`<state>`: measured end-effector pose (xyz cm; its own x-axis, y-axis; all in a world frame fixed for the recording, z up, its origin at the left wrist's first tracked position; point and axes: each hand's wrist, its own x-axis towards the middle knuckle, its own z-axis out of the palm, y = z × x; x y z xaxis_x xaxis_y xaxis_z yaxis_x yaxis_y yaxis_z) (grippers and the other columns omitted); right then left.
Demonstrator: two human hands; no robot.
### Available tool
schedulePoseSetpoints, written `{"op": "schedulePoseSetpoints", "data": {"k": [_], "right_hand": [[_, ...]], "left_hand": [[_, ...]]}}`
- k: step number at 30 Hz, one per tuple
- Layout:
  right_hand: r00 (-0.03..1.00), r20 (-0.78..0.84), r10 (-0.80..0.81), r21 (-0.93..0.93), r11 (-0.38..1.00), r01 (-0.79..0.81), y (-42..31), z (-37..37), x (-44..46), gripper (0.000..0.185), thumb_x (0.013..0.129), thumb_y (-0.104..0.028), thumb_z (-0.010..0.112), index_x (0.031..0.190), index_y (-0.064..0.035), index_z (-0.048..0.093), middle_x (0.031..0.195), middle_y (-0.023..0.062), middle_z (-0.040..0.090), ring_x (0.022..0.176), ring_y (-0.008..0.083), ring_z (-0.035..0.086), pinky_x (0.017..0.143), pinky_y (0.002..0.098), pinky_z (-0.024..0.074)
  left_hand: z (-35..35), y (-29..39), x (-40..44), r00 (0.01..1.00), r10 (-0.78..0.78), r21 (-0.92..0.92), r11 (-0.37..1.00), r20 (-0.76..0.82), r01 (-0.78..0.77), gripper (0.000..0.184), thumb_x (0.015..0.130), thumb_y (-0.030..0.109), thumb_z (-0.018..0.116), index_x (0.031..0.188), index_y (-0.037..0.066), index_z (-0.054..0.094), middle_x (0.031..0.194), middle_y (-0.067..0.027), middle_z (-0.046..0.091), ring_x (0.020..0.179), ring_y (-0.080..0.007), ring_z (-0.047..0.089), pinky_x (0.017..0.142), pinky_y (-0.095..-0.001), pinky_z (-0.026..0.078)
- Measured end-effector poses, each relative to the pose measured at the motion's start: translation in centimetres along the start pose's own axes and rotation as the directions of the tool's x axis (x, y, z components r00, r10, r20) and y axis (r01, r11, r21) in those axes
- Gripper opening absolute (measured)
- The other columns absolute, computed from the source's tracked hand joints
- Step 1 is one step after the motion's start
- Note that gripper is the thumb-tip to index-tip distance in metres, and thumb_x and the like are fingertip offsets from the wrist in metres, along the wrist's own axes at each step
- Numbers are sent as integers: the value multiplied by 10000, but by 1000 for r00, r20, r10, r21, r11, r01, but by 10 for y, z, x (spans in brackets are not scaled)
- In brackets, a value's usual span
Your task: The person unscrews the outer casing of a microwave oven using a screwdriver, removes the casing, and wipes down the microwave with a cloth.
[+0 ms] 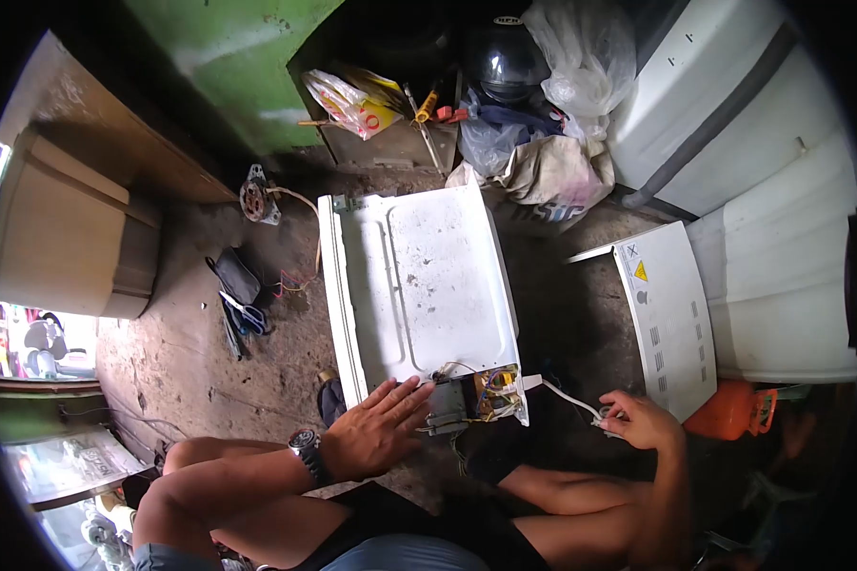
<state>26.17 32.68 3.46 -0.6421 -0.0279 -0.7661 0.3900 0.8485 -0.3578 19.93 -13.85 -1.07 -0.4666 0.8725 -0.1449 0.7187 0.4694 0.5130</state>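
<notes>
A white metal appliance casing (448, 285) lies on the floor before me, scuffed on its flat face. At its lower right corner, wires and an exposed circuit part (497, 390) show. My left hand (379, 433), with a watch on the wrist, rests at the casing's lower edge, fingers spread, beside a grey box (446, 404). My right hand (638, 420) is to the right of the casing, fingers curled around a white cable (571, 398) that runs from the corner.
A white vented panel (667, 319) stands at the right, near an orange gas cylinder (724, 411). Scissors (248, 314) and a dark pouch (238, 276) lie left, below a motor (257, 197). Bags (557, 176) and a black helmet (507, 62) sit at the back.
</notes>
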Motion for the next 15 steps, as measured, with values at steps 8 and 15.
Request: {"op": "schedulePoseSetpoints", "data": {"k": [8, 15], "right_hand": [[998, -36, -57, -23, 998, 57, -3, -8, 3, 459, 931, -271, 722, 1318, -71, 577, 1020, 110, 737, 945, 298, 701, 831, 396, 534], [991, -51, -121, -32, 992, 119, -4, -9, -4, 451, 930, -291, 716, 1298, -65, 586, 1020, 109, 731, 984, 323, 684, 857, 414, 523]], "left_hand": [[9, -85, 65, 962, 270, 176, 946, 29, -271, 784, 964, 496, 607, 1536, 17, 366, 1644, -114, 313, 1531, -267, 270, 1251, -501, 215], [-60, -145, 141, 896, -88, 335, 908, -436, 253, 795, 962, 400, 647, 1586, 63, 289, 1657, -195, 233, 1514, -392, 261, 1249, -523, 208]]}}
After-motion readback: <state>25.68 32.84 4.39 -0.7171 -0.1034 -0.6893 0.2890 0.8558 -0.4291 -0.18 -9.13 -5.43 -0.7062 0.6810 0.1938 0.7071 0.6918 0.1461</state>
